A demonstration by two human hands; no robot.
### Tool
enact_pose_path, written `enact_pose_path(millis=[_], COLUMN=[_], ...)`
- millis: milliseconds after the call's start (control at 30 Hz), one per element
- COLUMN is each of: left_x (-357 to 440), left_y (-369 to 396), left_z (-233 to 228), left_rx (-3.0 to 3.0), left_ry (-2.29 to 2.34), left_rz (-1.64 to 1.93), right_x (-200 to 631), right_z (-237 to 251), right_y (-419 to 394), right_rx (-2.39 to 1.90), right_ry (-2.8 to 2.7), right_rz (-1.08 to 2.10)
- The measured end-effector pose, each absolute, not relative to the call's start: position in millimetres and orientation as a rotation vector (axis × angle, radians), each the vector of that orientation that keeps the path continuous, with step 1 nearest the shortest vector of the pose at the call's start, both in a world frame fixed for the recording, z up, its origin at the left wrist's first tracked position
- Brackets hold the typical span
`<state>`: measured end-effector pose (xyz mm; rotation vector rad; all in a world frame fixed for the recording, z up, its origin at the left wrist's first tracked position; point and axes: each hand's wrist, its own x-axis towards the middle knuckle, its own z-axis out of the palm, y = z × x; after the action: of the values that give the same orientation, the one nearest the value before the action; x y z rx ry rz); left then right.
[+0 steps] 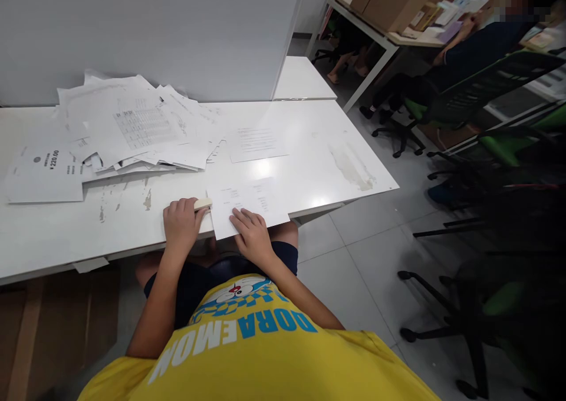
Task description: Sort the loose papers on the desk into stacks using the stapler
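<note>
Left hand (180,224): fingers curled down on a small cream stapler (203,203) at the near edge of the table (309,171), pressing it at the left corner of a sheet.
Right hand (252,231): flat on the sheet (250,203), fingers together and stretched out, holding nothing, only pinning the paper in place.
Sheet: lies just in front of the person, its near edge hanging slightly over the table edge; whether it is one page or several I cannot tell.
Done: one printed page (255,143) lies apart, farther back in the middle of the table; I cannot tell whether it is fastened.
Left: a loose, messy pile (132,127) of papers sits well to the left and looks unsorted, so by my judgement most of the paperwork remains.
Nearby: another person (469,53) sits at a far table, uninvolved.
</note>
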<state>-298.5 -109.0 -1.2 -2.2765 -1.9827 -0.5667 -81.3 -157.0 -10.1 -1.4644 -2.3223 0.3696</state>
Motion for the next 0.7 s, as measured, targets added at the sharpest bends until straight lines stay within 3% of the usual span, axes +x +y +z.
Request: enact_pose_path(millis=[700], left_x=[-299], left_y=[-113], left_z=[-4], left_rx=[-2.346], left_ry=[-1.791], left_rz=[-0.726], right_x=[-88], right_z=[-29], right_y=[-154], right_rx=[-1.338], right_ry=[-2.242], right_rz=[0.234])
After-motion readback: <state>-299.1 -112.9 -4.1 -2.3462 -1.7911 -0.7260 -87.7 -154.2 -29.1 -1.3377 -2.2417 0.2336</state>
